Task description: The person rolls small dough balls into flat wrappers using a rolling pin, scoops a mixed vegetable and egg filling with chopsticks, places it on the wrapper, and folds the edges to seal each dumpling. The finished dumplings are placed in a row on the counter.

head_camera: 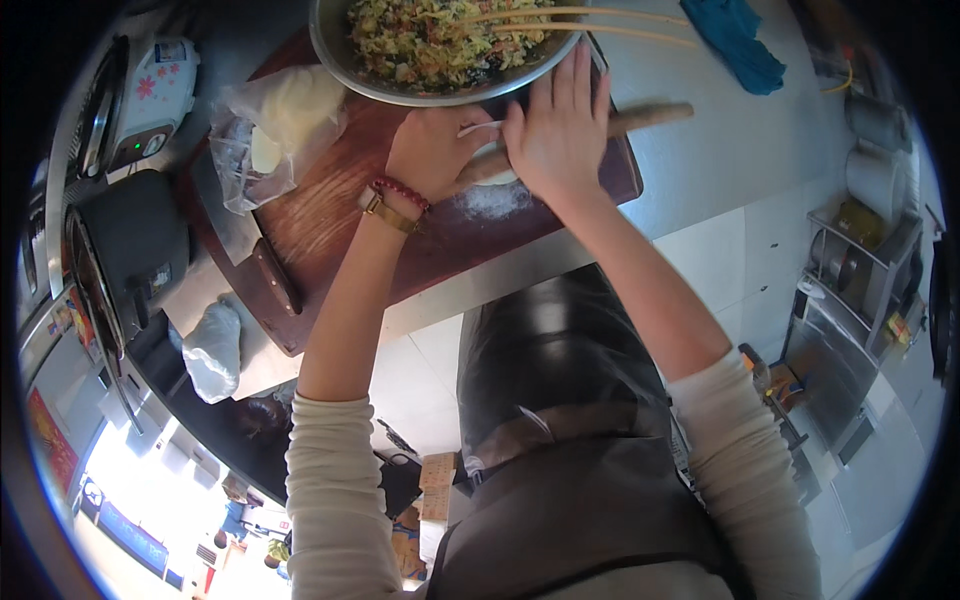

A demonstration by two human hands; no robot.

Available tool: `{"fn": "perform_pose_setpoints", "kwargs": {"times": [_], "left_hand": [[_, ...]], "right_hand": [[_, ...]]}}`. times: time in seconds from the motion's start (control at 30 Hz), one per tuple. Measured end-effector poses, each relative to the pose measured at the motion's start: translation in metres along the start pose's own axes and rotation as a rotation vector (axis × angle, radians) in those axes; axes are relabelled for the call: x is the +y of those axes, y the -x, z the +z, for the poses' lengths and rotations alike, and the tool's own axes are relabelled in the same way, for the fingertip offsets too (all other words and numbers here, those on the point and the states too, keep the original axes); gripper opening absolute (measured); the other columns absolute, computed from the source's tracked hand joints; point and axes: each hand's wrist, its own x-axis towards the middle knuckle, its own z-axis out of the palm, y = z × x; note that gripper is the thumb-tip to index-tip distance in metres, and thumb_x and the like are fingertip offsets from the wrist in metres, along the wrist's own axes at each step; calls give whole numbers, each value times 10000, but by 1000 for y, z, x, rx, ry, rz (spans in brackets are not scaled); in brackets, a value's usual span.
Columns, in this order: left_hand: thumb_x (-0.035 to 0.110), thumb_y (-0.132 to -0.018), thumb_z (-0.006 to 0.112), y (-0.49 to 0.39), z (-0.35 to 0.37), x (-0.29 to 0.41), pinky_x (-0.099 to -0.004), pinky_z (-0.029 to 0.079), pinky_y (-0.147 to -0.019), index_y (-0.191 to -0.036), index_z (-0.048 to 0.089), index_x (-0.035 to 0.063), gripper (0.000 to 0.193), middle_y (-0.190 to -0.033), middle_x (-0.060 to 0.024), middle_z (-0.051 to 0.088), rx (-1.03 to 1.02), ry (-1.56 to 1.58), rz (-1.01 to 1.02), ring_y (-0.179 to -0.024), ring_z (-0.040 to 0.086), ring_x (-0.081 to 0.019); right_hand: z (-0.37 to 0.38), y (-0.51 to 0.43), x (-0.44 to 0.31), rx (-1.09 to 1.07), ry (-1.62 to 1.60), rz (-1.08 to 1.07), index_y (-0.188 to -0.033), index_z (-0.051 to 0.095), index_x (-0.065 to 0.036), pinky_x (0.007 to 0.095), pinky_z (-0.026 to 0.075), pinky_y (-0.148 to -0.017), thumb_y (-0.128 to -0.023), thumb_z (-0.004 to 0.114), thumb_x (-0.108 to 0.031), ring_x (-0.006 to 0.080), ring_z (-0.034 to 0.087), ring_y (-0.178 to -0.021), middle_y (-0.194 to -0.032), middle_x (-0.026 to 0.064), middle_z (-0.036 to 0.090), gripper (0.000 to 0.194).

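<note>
A dough wrapper (496, 177) lies on the brown cutting board (427, 247), mostly covered by hands and pin. My left hand (435, 146), with a red bead bracelet and a watch at the wrist, pinches the wrapper's edge between thumb and fingers. Across the dough runs a wooden rolling pin (652, 117), its right end blurred. My right hand (561, 135) presses it down under a flat palm, fingers stretched forward. White flour (491, 202) is scattered just below the dough. Beyond both hands stands a metal bowl (450, 99) of chopped filling (435, 45), with chopsticks (600, 20) lying across its rim.
A clear plastic bag (281, 127) holding pale dough sits left on the board. Near it lies a knife with a wooden handle (276, 276). A white plastic bag (214, 349) rests at the table's left edge. A teal cloth (739, 45) lies far right on the metal table (712, 150).
</note>
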Motion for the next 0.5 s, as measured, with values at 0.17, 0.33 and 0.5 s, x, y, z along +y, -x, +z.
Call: {"fn": "perform_pose_setpoints", "kwargs": {"times": [0.17,0.33,0.5], "left_hand": [[215,-903,644,13,-4,-7,-306,539,-699,-1016,677,43,208,-851,-116,713,100,256,-61,-791,703,-195],[338,-826,672,5,-2,-1,-429,544,-703,-946,692,74,291,-817,-181,682,101,60,85,-775,672,-363],[334,-818,686,-8,7,-23,-400,548,-684,-941,721,81,283,-784,-130,700,205,-42,226,-753,686,-320]], "right_hand": [[-30,80,15,-136,54,-67,-1401,399,87,550,176,-1155,-843,575,-241,390,237,-1440,-1525,250,291,671],[-5,10,3,8,41,-31,-1372,449,71,554,206,-1142,-857,571,-253,369,261,-1432,-1497,244,346,620],[1,-15,-4,-2,97,10,-1374,458,41,564,164,-1150,-906,506,-310,345,253,-1445,-1502,245,342,587]]}}
